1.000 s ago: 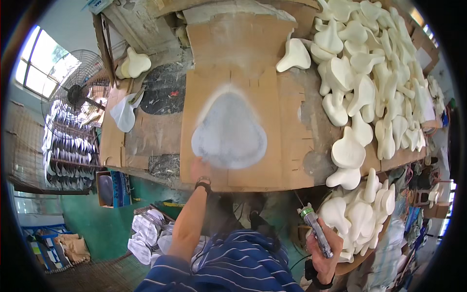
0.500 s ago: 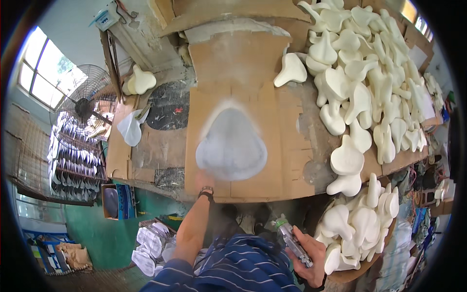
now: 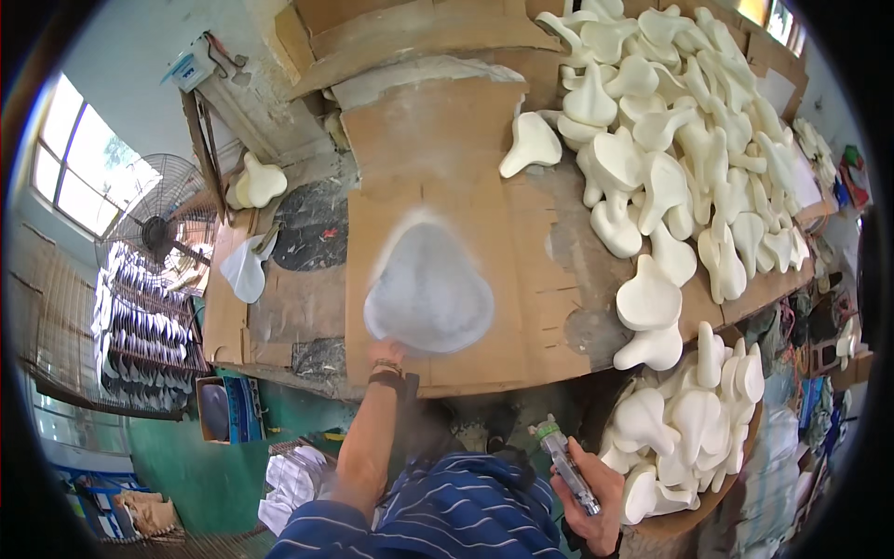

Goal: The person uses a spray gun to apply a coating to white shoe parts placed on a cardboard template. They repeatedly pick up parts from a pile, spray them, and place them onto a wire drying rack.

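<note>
On a cardboard sheet [image 3: 512,359] in front of me lies a grey, rounded-triangular saddle-shaped cover [image 3: 428,289]; its narrow end points away. A pale halo of spray rims that far end on the cardboard. My left hand [image 3: 386,353] is at the cover's near left edge, its fingers closed on the rim, though partly hazy. Low on the right, my right hand [image 3: 596,494] grips a metal spray gun [image 3: 570,470] with a green-ringed head, held below the table's front edge. Fine mist hangs between the hands.
Cream foam saddle shapes [image 3: 643,168] are heaped on the table's right side, with more in a cardboard bin [image 3: 689,526] below. A thin white cover [image 3: 246,270] lies left. Beyond stand a caged fan [image 3: 154,228], a rack of white covers [image 3: 140,326] and a blue-sided box [image 3: 214,410].
The cover has shifted slightly toward me on the cardboard and turned a little, with my left hand at its edge. The whole view has swung somewhat. The spray gun stays in my right hand.
</note>
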